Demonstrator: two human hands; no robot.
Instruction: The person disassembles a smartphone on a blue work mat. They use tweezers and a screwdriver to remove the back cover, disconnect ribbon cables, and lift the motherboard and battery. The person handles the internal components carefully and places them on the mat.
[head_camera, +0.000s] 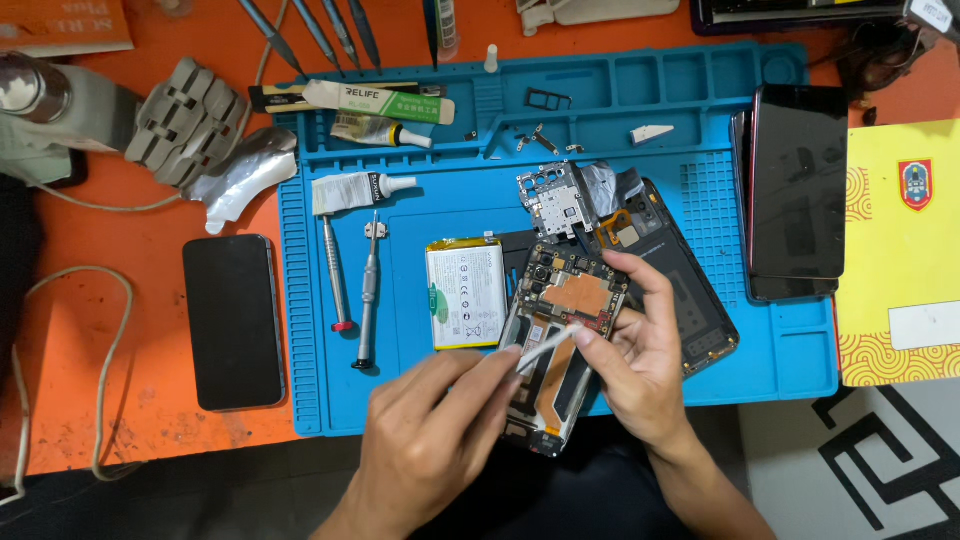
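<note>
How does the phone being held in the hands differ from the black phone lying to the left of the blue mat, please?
The held phone is opened, its circuit board and copper shielding bare; the black phone is closed, showing only a dark glossy face. The held phone is gripped by the right hand over the blue mat and probed with a thin white tool in the left hand; the black phone lies flat on the orange table, untouched. Both are slim rectangles.

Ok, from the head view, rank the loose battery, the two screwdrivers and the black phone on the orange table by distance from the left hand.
1. Battery, just above the left hand.
2. Screwdrivers, upper left, on the mat.
3. Black phone, far left, off the mat.
</note>
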